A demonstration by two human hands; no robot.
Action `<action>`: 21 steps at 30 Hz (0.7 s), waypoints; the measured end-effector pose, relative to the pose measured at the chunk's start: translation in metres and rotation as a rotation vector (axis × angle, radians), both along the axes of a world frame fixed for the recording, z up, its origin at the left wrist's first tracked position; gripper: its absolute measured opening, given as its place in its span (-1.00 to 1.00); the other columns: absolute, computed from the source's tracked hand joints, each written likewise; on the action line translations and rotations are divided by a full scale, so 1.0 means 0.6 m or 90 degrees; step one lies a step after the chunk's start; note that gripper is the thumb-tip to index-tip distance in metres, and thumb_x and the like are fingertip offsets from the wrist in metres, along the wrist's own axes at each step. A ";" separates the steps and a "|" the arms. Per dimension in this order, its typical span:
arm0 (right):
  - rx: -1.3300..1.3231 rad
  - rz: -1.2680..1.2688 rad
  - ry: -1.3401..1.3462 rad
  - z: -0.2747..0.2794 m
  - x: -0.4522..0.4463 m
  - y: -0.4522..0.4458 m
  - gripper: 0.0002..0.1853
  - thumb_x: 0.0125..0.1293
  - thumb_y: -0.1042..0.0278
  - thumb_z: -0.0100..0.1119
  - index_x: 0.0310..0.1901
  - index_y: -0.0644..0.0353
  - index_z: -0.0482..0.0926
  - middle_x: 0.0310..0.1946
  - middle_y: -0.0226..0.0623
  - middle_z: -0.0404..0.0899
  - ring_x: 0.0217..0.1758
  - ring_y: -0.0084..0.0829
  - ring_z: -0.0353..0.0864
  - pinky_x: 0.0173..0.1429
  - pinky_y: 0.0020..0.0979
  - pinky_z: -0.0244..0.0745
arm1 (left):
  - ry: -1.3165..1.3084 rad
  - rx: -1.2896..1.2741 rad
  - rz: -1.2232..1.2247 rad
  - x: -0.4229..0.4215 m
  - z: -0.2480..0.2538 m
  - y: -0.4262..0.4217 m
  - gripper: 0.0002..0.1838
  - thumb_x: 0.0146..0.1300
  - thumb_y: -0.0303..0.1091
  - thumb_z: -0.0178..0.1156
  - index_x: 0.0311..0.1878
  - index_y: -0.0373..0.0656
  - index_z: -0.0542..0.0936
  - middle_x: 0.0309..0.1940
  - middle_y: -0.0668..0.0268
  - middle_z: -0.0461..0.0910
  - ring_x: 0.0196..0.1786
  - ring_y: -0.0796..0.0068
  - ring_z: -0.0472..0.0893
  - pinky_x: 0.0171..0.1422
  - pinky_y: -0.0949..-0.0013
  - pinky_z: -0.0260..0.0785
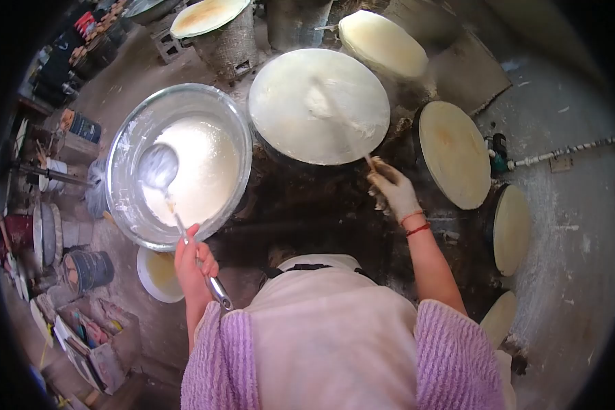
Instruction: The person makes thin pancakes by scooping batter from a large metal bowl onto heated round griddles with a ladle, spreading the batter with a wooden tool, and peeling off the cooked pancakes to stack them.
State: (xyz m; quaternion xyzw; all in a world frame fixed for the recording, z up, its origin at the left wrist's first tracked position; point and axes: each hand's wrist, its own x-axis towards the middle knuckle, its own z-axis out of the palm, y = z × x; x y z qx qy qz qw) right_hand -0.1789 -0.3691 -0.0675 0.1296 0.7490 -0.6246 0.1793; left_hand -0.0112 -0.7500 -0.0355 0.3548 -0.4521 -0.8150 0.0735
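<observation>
My left hand [194, 260] is wrapped around the handle of a metal ladle [159, 165]. The ladle's bowl hangs over a big metal basin [125, 121] holding pale, runny batter [208, 154]. To the right, my right hand [395, 191], whitish as if gloved or coated, grips the end of a thin wooden spreader stick [357, 140]. That stick reaches across a round griddle [287, 85] and is smeared by motion, so its far end is unclear. A thin pale layer of batter covers the griddle, with a thicker patch near its middle.
More round griddles with pale flatbreads curve around my right: one flatbread [383, 44] at the back, another [454, 154] beside my right hand, a third [511, 230] lower down. A white bowl [158, 275] sits below the basin. Buckets and a box [102, 348] crowd the left.
</observation>
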 end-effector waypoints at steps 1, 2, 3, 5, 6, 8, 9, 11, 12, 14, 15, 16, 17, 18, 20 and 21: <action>0.021 -0.022 0.007 -0.006 -0.014 0.019 -0.49 0.31 0.18 0.22 0.29 0.01 0.43 -0.50 -0.48 0.53 -0.70 -0.67 0.40 -0.68 -0.59 0.27 | -0.007 -0.020 -0.042 -0.017 0.014 0.021 -0.65 0.46 -0.29 -0.06 0.22 -0.22 0.38 -0.54 0.45 0.29 -0.66 0.72 0.24 -0.63 0.57 0.13; 0.036 -0.055 0.015 -0.019 -0.041 0.030 -0.50 0.32 0.14 0.21 0.28 -0.03 0.43 -0.53 -0.48 0.49 -0.72 -0.66 0.38 -0.69 -0.59 0.24 | -0.014 -0.026 -0.037 -0.036 0.021 0.042 -0.65 0.46 -0.29 -0.06 0.22 -0.22 0.38 -0.54 0.45 0.29 -0.66 0.72 0.24 -0.63 0.57 0.13; 0.009 -0.053 0.002 -0.025 -0.061 0.032 -0.53 0.31 0.11 0.20 0.24 -0.01 0.46 -0.55 -0.50 0.46 -0.72 -0.66 0.38 -0.67 -0.59 0.24 | -0.028 -0.041 -0.086 -0.060 0.026 0.062 -0.65 0.45 -0.29 -0.05 0.21 -0.24 0.38 -0.53 0.43 0.32 -0.66 0.71 0.26 -0.63 0.56 0.15; 0.049 0.065 0.054 -0.024 -0.093 0.019 -0.56 0.32 0.12 0.19 0.20 0.01 0.48 -0.56 -0.51 0.45 -0.72 -0.66 0.37 -0.66 -0.57 0.24 | -0.024 -0.055 -0.169 -0.111 0.025 0.096 -0.64 0.44 -0.27 -0.02 0.19 -0.27 0.40 -0.52 0.40 0.36 -0.66 0.69 0.29 -0.64 0.55 0.18; 0.038 0.065 0.040 -0.019 -0.086 0.015 -0.56 0.32 0.12 0.19 0.20 0.01 0.48 -0.56 -0.51 0.45 -0.72 -0.66 0.37 -0.66 -0.57 0.24 | -0.009 -0.050 -0.205 -0.128 0.021 0.110 -0.64 0.43 -0.26 -0.01 0.18 -0.28 0.40 -0.52 0.39 0.37 -0.66 0.68 0.29 -0.64 0.54 0.19; 0.039 0.191 -0.098 -0.005 -0.076 0.014 -0.55 0.33 0.15 0.18 0.23 0.01 0.47 -0.55 -0.51 0.45 -0.71 -0.67 0.35 -0.65 -0.58 0.27 | -0.012 -0.022 -0.218 -0.158 0.014 0.137 -0.63 0.43 -0.26 0.00 0.19 -0.29 0.40 -0.52 0.39 0.36 -0.66 0.67 0.29 -0.64 0.52 0.19; 0.030 0.191 -0.104 -0.008 -0.061 0.027 -0.55 0.33 0.15 0.18 0.23 0.01 0.47 -0.55 -0.51 0.45 -0.71 -0.67 0.35 -0.65 -0.58 0.27 | 0.001 0.016 -0.230 -0.162 0.013 0.149 -0.62 0.43 -0.26 0.00 0.19 -0.29 0.39 -0.52 0.39 0.36 -0.67 0.67 0.28 -0.64 0.51 0.19; 0.045 0.245 -0.100 -0.005 -0.014 0.080 -0.51 0.34 0.20 0.16 0.30 0.00 0.42 -0.51 -0.49 0.46 -0.71 -0.69 0.34 -0.63 -0.58 0.30 | -0.004 0.057 -0.232 -0.162 0.016 0.168 -0.61 0.43 -0.26 0.00 0.20 -0.29 0.38 -0.52 0.39 0.36 -0.66 0.67 0.28 -0.64 0.50 0.18; 0.040 0.247 -0.101 -0.013 0.010 0.116 -0.51 0.34 0.20 0.16 0.30 0.00 0.42 -0.51 -0.49 0.46 -0.71 -0.69 0.34 -0.63 -0.58 0.30 | -0.004 0.105 -0.234 -0.161 0.018 0.179 -0.60 0.43 -0.25 0.00 0.21 -0.29 0.37 -0.52 0.38 0.36 -0.66 0.67 0.27 -0.63 0.50 0.18; 0.056 0.211 0.061 -0.041 0.047 0.179 -0.49 0.35 0.26 0.17 0.32 0.02 0.40 -0.39 -0.46 0.56 -0.60 -0.72 0.42 -0.58 -0.58 0.37 | -0.022 0.125 -0.218 -0.152 0.032 0.209 -0.60 0.43 -0.26 -0.01 0.22 -0.29 0.36 -0.51 0.39 0.35 -0.66 0.67 0.26 -0.63 0.50 0.17; 0.051 0.215 0.060 -0.040 0.049 0.177 -0.49 0.35 0.26 0.17 0.32 0.02 0.40 -0.39 -0.46 0.56 -0.60 -0.72 0.42 -0.58 -0.58 0.37 | -0.035 0.147 -0.204 -0.147 0.037 0.226 -0.59 0.43 -0.26 -0.01 0.22 -0.30 0.35 -0.51 0.39 0.35 -0.66 0.67 0.26 -0.62 0.51 0.15; 0.005 0.087 0.001 -0.035 0.053 0.170 -0.49 0.34 0.28 0.19 0.32 0.07 0.39 -0.28 -0.45 0.59 -0.52 -0.72 0.46 -0.55 -0.58 0.39 | -0.022 0.149 -0.193 -0.143 0.036 0.243 -0.59 0.43 -0.26 0.00 0.22 -0.31 0.34 -0.51 0.39 0.34 -0.65 0.67 0.25 -0.62 0.51 0.13; -0.039 -0.042 -0.056 -0.034 0.055 0.168 -0.48 0.33 0.30 0.21 0.31 0.12 0.39 -0.17 -0.43 0.62 -0.44 -0.73 0.49 -0.52 -0.58 0.42 | -0.021 0.144 -0.186 -0.140 0.035 0.257 -0.58 0.43 -0.26 0.01 0.23 -0.32 0.33 -0.51 0.40 0.32 -0.64 0.67 0.24 -0.60 0.51 0.15; -0.034 -0.017 0.131 -0.126 0.041 0.172 -0.45 0.31 0.31 0.24 0.31 0.21 0.37 -0.05 -0.41 0.60 -0.36 -0.70 0.51 -0.46 -0.57 0.46 | -0.017 0.150 -0.182 -0.140 0.033 0.269 -0.58 0.43 -0.26 0.02 0.23 -0.31 0.32 -0.50 0.40 0.32 -0.63 0.67 0.25 -0.58 0.50 0.16; -0.118 0.039 -0.034 -0.071 0.037 0.104 -0.44 0.29 0.25 0.26 0.29 0.25 0.38 -0.13 -0.38 0.58 -0.41 -0.66 0.54 -0.47 -0.56 0.48 | -0.017 0.149 -0.182 -0.140 0.034 0.288 -0.59 0.43 -0.27 0.02 0.23 -0.30 0.32 -0.50 0.40 0.31 -0.61 0.66 0.25 -0.56 0.50 0.17; -0.138 0.095 -0.073 -0.063 0.034 0.080 -0.44 0.29 0.23 0.26 0.28 0.23 0.38 -0.21 -0.38 0.59 -0.46 -0.66 0.54 -0.50 -0.57 0.47 | -0.022 0.157 -0.175 -0.142 0.037 0.296 -0.60 0.42 -0.28 0.03 0.22 -0.28 0.31 -0.49 0.40 0.31 -0.59 0.66 0.26 -0.55 0.50 0.18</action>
